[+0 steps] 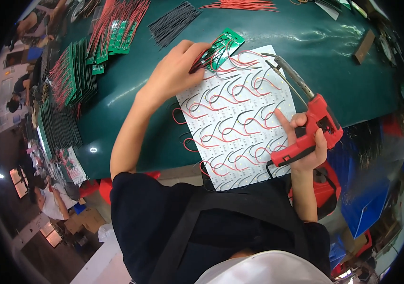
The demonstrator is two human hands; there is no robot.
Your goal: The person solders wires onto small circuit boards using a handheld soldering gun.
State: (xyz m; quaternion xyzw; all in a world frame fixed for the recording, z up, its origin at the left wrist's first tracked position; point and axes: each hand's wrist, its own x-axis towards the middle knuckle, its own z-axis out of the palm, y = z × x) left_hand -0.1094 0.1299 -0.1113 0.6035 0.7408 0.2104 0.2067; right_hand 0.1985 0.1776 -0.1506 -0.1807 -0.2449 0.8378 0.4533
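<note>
My left hand [180, 66] is closed on green circuit boards [230, 43] with red wires, over the far edge of a white panel [202, 142]. Rows of looped red and black wires [239, 123] stand across that panel, which reaches to my body. On the right, my right hand [308, 158] is wrapped round the handle of a red soldering gun [322, 120]. Its long metal tip points away from me, toward the panel's far right corner. The index finger of that hand stretches over the panel's right side.
Stacked green boards with red wires [71, 71] stand at the table's left. Bundles of black wires [176, 21] and red wires [239, 4] lie at the back. A brown bar [364, 46] rests far right on the green table [353, 90]. Blue bins [365, 203] stand beyond the right edge.
</note>
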